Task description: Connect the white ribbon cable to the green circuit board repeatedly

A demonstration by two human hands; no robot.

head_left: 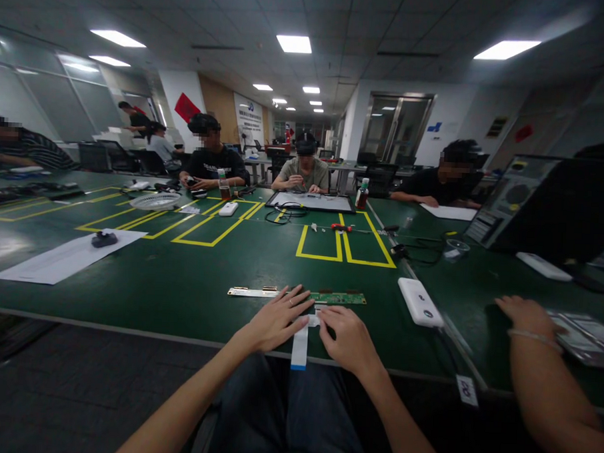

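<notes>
There is one green circuit board (339, 297), with one white ribbon cable (299, 346) at it. Around them are three white boxes (421, 302) (228, 208) (543, 266), two bottles (224, 184) (362, 193), two paper sheets (65, 259) (447, 211), one red-handled screwdriver (342, 227), one round white fan grille (157, 201), one framed panel (310, 201) and one computer case (513, 196).

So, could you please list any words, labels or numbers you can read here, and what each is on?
Nothing reads for certain.
Small white tag: dark mark, too blurred.
Wall banner: print too small.
Black T-shirt: print blurred.
Green circuit board: nothing legible.
</notes>
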